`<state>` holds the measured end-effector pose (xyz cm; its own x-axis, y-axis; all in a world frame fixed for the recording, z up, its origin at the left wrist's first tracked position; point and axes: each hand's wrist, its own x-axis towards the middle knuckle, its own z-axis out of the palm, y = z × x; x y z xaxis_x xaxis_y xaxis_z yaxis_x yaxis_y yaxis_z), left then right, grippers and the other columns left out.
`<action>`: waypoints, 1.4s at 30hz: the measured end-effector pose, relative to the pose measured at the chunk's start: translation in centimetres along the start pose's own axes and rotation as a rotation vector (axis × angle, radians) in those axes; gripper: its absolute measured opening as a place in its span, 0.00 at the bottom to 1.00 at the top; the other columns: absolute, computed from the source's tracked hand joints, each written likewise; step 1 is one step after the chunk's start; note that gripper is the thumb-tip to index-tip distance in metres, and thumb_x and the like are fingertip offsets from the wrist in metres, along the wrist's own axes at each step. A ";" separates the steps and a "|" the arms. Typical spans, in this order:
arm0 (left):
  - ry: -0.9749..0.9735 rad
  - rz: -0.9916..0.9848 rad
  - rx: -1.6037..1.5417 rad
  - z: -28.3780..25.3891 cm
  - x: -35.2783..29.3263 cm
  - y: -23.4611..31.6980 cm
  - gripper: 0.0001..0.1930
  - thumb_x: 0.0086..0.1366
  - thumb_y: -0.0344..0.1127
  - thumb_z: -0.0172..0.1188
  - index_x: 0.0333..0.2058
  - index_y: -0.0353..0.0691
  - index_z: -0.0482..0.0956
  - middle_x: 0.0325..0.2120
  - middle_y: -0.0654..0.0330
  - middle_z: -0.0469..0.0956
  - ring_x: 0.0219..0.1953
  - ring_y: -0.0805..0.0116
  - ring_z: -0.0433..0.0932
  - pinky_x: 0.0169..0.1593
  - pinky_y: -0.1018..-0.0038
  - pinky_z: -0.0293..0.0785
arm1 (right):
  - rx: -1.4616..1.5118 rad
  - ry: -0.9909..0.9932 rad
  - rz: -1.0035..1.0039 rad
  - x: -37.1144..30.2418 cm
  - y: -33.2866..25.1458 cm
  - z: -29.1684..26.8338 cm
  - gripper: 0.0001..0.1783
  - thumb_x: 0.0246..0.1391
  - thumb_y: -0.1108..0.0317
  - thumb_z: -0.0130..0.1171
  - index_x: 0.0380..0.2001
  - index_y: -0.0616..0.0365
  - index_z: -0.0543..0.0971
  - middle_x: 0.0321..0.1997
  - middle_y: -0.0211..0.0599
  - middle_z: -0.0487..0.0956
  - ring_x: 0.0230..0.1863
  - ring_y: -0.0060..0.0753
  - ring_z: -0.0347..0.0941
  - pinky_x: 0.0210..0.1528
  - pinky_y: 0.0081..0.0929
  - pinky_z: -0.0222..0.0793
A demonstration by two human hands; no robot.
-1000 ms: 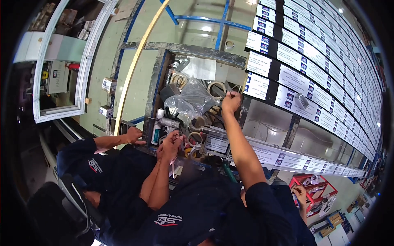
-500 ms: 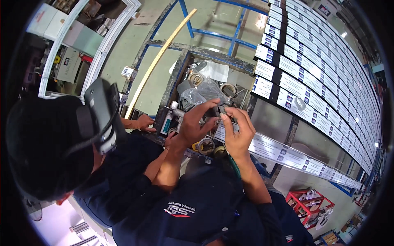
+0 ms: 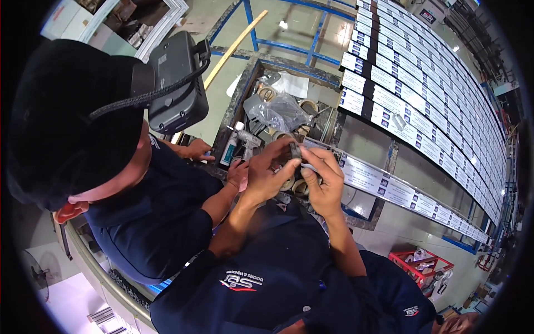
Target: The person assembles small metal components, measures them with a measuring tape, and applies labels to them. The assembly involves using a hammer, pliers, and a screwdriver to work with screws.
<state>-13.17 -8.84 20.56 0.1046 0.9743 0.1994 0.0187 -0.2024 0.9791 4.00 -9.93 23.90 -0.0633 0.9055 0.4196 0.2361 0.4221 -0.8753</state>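
Observation:
My left hand [image 3: 268,173] and my right hand [image 3: 324,179] meet in front of my chest, over the near side of a tray of tools. Between the fingertips is a small dark grey part [image 3: 295,150], which the left thumb and fingers pinch. The right fingers close in on the same spot, around a small lighter grey piece [image 3: 307,165]. Fingers partly hide both pieces, so I cannot tell whether they are joined. Below the hands, rolls of tape [image 3: 300,187] lie in the tray [image 3: 236,106].
A clear plastic bag [image 3: 283,111], a white bottle [image 3: 229,146] and a grey air tool [image 3: 248,139] crowd the tray. A co-worker in a black cap [image 3: 72,106] leans in at left, one hand [image 3: 238,173] beside mine. Long labelled profiles [image 3: 428,117] lie at right.
My hands have come closer together, the right fingers now pressing against the dark part. The co-worker's head has moved up and toward the tray. Another person's navy shirt shows more at lower right.

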 end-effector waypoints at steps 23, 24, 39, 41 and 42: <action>0.002 -0.472 -0.597 5.0 -9.6 -4.8 0.23 0.70 0.28 0.69 0.60 0.36 0.73 0.48 0.55 0.85 0.48 0.65 0.86 0.50 0.70 0.86 | -0.277 0.389 0.164 -16.6 3.9 1.0 0.15 0.63 0.82 0.59 0.53 0.64 0.82 0.45 0.46 0.82 0.41 0.42 0.81 0.42 0.32 0.78; -0.077 -0.390 -0.477 5.5 -9.5 -5.4 0.22 0.68 0.26 0.70 0.58 0.36 0.75 0.49 0.56 0.84 0.47 0.67 0.86 0.50 0.71 0.86 | -0.186 0.423 0.286 -16.9 4.5 0.2 0.13 0.66 0.79 0.58 0.52 0.64 0.82 0.44 0.46 0.81 0.40 0.39 0.82 0.41 0.29 0.77; -0.442 0.329 1.221 14.1 6.4 -12.2 0.07 0.58 0.30 0.69 0.37 0.42 0.84 0.36 0.59 0.83 0.42 0.52 0.81 0.43 0.56 0.80 | -0.201 0.261 0.386 -15.8 20.8 -14.5 0.26 0.63 0.72 0.65 0.65 0.60 0.77 0.57 0.50 0.81 0.58 0.49 0.79 0.59 0.40 0.76; -0.455 0.326 1.243 14.8 6.6 -12.2 0.08 0.57 0.30 0.69 0.37 0.42 0.84 0.36 0.59 0.83 0.43 0.52 0.81 0.43 0.56 0.81 | -0.236 0.214 0.431 -17.0 21.3 -15.7 0.26 0.64 0.71 0.66 0.64 0.61 0.77 0.56 0.49 0.83 0.58 0.50 0.80 0.60 0.40 0.75; -0.464 0.330 1.252 15.3 7.0 -11.9 0.09 0.57 0.30 0.69 0.37 0.43 0.84 0.36 0.59 0.83 0.44 0.52 0.81 0.42 0.57 0.81 | -0.228 0.217 0.428 -17.2 21.3 -15.9 0.26 0.64 0.71 0.66 0.64 0.61 0.77 0.56 0.49 0.83 0.58 0.50 0.80 0.60 0.40 0.75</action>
<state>2.60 -1.16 9.69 0.5943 0.7920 0.1399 0.7777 -0.6102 0.1509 25.51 -17.24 1.87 0.2816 0.9546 0.0974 0.4033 -0.0256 -0.9147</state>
